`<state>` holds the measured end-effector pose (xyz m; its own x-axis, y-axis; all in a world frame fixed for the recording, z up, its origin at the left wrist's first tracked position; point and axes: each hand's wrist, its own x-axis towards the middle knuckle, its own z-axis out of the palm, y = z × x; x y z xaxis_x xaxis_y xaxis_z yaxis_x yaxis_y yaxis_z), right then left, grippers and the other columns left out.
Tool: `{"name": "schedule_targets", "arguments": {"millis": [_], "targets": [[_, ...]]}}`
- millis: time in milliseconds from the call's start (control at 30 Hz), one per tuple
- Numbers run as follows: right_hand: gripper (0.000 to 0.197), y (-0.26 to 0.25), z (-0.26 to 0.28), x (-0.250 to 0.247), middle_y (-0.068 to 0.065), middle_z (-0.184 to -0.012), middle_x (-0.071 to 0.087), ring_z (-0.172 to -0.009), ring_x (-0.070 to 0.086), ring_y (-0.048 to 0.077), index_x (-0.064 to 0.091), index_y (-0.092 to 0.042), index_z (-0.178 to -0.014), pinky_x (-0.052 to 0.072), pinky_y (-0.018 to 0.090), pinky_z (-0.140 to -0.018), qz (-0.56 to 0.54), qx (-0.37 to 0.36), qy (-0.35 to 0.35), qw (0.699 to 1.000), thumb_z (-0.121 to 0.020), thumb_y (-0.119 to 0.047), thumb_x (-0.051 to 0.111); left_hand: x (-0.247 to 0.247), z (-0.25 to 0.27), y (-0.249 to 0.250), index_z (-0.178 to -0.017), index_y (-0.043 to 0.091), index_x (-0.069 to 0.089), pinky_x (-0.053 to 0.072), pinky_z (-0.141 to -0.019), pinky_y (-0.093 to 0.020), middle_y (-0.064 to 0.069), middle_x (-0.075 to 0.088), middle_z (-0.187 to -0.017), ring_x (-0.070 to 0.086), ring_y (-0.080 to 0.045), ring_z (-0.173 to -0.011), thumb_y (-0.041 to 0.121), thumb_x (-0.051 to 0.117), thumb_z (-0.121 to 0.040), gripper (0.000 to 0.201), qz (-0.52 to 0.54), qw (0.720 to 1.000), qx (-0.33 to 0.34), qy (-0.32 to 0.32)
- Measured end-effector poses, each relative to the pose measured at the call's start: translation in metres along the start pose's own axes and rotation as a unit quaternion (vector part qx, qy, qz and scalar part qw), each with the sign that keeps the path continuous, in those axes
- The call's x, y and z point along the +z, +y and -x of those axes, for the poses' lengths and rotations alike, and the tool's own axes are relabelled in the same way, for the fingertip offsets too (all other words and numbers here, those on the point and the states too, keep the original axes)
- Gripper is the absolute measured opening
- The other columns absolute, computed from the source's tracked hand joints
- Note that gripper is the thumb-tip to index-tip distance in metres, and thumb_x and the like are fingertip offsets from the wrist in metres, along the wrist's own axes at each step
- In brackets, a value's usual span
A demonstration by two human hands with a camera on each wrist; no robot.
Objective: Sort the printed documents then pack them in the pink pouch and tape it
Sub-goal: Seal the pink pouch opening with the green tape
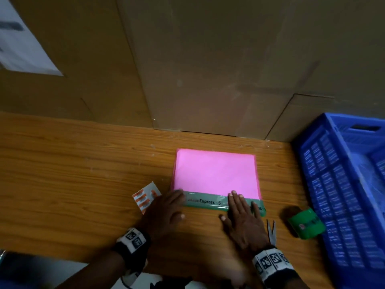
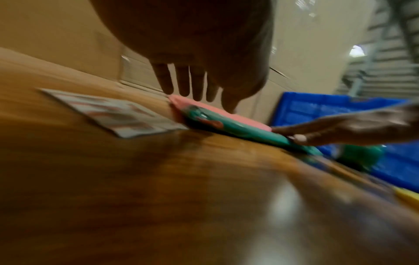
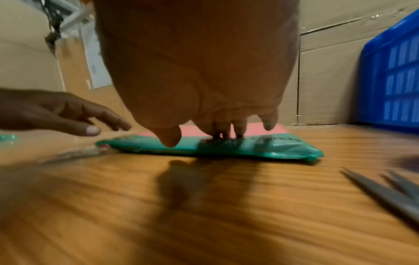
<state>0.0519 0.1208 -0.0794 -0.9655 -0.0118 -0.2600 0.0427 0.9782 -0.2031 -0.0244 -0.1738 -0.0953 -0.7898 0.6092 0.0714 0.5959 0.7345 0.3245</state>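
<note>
The pink pouch (image 1: 215, 172) lies flat on the wooden table (image 1: 73, 163), close to the cardboard boxes (image 1: 208, 69) at the back, with a strip of green tape (image 1: 205, 202) running along its near edge. The right hand (image 1: 243, 222) lies flat, fingers straight and slightly spread, with the fingertips (image 1: 234, 193) pressing down on the tape and the pouch's edge; it pinches nothing. The left hand (image 1: 164, 211) is also flat and relaxed, its fingers reaching to the pouch's near left corner, though whether they touch it is hard to tell. Beside the left hand, a small card with orange marks (image 1: 145, 197) lies on the table. To the right of the pouch sit a green tape roll (image 1: 306, 224) and a pair of scissors (image 1: 271, 231), just beside the right wrist. A blue crate (image 1: 343, 184) stands at the far right.
</note>
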Motion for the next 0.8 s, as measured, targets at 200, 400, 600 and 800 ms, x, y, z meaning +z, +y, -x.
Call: {"name": "schedule_targets", "arguments": {"millis": [200, 400, 600, 800], "targets": [[0.042, -0.044, -0.027, -0.023, -0.001, -0.128, 0.062, -0.118, 0.053, 0.026, 0.062, -0.028, -0.127, 0.045, 0.042, -0.094, -0.097, -0.068, 0.105, 0.987, -0.091, -0.044, 0.047, -0.032, 0.019, -0.067, -0.142, 0.021, 0.047, 0.040, -0.099, -0.049, -0.006, 0.049, -0.138, 0.045, -0.035, -0.121, 0.040, 0.054, -0.090, 0.056, 0.085, 0.948, -0.302, 0.046], [0.032, -0.125, -0.079, -0.031, -0.002, -0.119, 0.067, -0.108, 0.055, 0.020, 0.068, -0.025, -0.123, 0.048, 0.037, -0.091, -0.165, -0.257, 0.063, 0.950, -0.093, -0.021, 0.058, -0.043, 0.014, -0.087, -0.116, 0.027, 0.059, 0.040, -0.095, -0.046, 0.002, 0.050, -0.125, 0.046, -0.027, -0.115, 0.031, 0.064, -0.088, 0.028, 0.057, 0.949, -0.306, -0.040], [0.030, -0.187, -0.119, -0.012, 0.006, -0.114, 0.066, -0.102, 0.064, 0.026, 0.070, -0.018, -0.119, 0.055, 0.038, -0.084, -0.135, -0.332, -0.020, 0.934, -0.091, -0.016, 0.061, -0.047, 0.028, -0.090, -0.099, 0.028, 0.058, 0.054, -0.074, -0.043, 0.004, 0.062, -0.098, 0.061, -0.017, -0.086, 0.019, 0.068, -0.086, 0.020, 0.149, 0.956, -0.251, -0.006], [0.037, -0.205, -0.137, 0.010, 0.004, -0.124, 0.062, -0.109, 0.063, 0.028, 0.069, -0.025, -0.127, 0.056, 0.037, -0.084, -0.043, -0.319, -0.062, 0.945, -0.092, -0.020, 0.059, -0.054, 0.030, -0.080, -0.102, 0.017, 0.061, 0.057, -0.078, -0.043, -0.004, 0.061, -0.105, 0.063, -0.026, -0.097, 0.001, 0.058, -0.086, 0.023, 0.202, 0.943, -0.263, -0.003]]}}
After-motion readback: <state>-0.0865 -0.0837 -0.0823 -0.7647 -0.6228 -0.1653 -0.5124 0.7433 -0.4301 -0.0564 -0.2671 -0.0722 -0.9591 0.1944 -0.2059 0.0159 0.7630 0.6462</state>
